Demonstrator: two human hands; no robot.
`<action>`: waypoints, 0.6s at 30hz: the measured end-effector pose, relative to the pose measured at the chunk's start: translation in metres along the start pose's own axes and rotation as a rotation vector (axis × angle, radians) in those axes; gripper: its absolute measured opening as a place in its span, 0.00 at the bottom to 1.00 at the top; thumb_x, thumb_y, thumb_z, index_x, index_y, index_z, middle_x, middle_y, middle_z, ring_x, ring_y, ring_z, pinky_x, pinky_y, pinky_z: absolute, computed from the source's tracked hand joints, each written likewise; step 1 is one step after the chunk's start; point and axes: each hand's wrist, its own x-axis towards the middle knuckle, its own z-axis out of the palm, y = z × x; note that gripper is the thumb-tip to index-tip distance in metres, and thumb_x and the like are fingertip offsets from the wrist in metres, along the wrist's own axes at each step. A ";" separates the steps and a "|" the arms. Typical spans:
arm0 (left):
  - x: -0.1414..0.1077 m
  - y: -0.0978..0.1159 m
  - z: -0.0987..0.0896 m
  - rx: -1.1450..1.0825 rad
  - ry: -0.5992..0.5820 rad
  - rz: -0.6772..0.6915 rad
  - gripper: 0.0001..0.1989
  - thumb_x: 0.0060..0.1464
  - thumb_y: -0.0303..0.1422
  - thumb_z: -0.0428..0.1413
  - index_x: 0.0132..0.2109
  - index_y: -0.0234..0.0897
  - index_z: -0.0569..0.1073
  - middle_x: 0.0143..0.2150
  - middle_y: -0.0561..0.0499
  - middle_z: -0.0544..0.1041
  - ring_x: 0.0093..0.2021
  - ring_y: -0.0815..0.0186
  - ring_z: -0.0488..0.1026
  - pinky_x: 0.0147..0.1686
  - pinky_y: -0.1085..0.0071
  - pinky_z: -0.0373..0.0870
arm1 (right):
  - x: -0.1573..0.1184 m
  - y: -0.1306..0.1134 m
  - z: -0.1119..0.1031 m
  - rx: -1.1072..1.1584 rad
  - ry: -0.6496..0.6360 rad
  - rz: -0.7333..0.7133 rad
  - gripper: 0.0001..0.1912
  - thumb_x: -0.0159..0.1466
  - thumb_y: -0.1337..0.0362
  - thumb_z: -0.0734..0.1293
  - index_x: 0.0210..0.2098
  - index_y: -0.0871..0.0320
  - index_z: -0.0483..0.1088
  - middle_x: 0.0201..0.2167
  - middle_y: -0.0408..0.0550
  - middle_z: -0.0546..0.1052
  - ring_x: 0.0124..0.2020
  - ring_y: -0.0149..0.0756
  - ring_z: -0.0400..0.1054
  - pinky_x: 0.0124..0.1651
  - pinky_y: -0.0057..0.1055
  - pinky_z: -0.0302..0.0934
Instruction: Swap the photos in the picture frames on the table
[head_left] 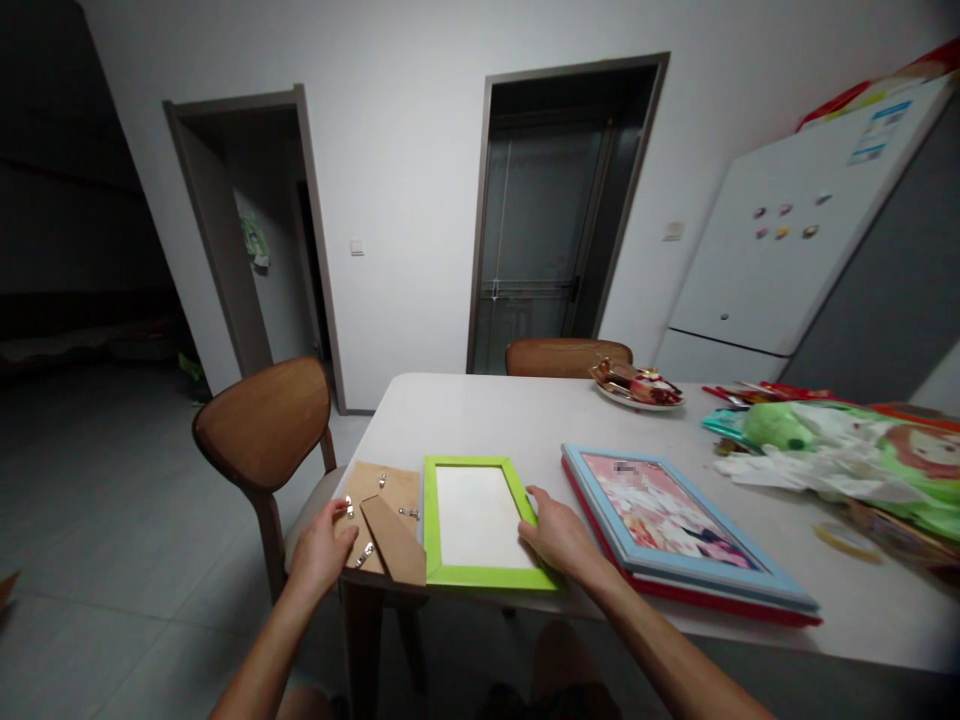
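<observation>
A lime-green picture frame [431,520] lies flat near the table's front edge, with a plain white panel [476,520] inside it. My right hand [556,535] grips its right side, thumb on top and fingers around the outer edge. To the left, touching or nearly touching the frame, is a brown backing board [397,490] with several metal clips and a fold-out stand [394,540]. My left hand [324,545] is closed on the board's left edge, beside a metal clip. Right of my right hand, a light-blue picture frame [600,500] rests on a red one [720,603].
The white table [465,410] also bears a plate of items [637,388] at the back, a roll of tape [847,543] and a heap of green and white packaging [847,440] at right. Wooden chairs [266,420] stand left and behind. A fridge [780,220] is at far right.
</observation>
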 end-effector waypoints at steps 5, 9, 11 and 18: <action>-0.012 0.011 0.007 0.131 0.040 0.091 0.15 0.44 0.28 0.51 0.43 0.37 0.65 0.45 0.46 0.70 0.49 0.55 0.62 0.48 0.57 0.56 | -0.007 -0.004 -0.014 0.496 -0.098 0.184 0.33 0.49 0.69 0.56 0.56 0.66 0.48 0.25 0.50 0.73 0.23 0.34 0.67 0.27 0.28 0.57; -0.037 0.053 0.031 0.107 -0.009 0.256 0.18 0.46 0.27 0.50 0.47 0.38 0.63 0.50 0.48 0.66 0.53 0.62 0.59 0.52 0.63 0.53 | -0.022 -0.022 -0.037 1.072 -0.251 0.266 0.38 0.49 0.70 0.54 0.59 0.61 0.38 0.23 0.45 0.73 0.17 0.31 0.64 0.21 0.26 0.57; -0.054 0.080 0.048 0.033 -0.099 0.412 0.22 0.44 0.30 0.54 0.49 0.37 0.62 0.52 0.46 0.64 0.54 0.61 0.57 0.54 0.63 0.52 | -0.028 -0.033 -0.048 1.230 -0.273 0.266 0.40 0.47 0.71 0.55 0.59 0.58 0.37 0.26 0.45 0.74 0.18 0.31 0.65 0.22 0.27 0.58; -0.084 0.133 0.075 -0.040 -0.201 0.687 0.20 0.47 0.32 0.52 0.50 0.37 0.61 0.51 0.45 0.66 0.51 0.60 0.61 0.51 0.61 0.59 | -0.035 -0.049 -0.058 1.307 -0.240 0.190 0.42 0.48 0.67 0.63 0.58 0.54 0.41 0.22 0.39 0.70 0.16 0.26 0.62 0.20 0.24 0.58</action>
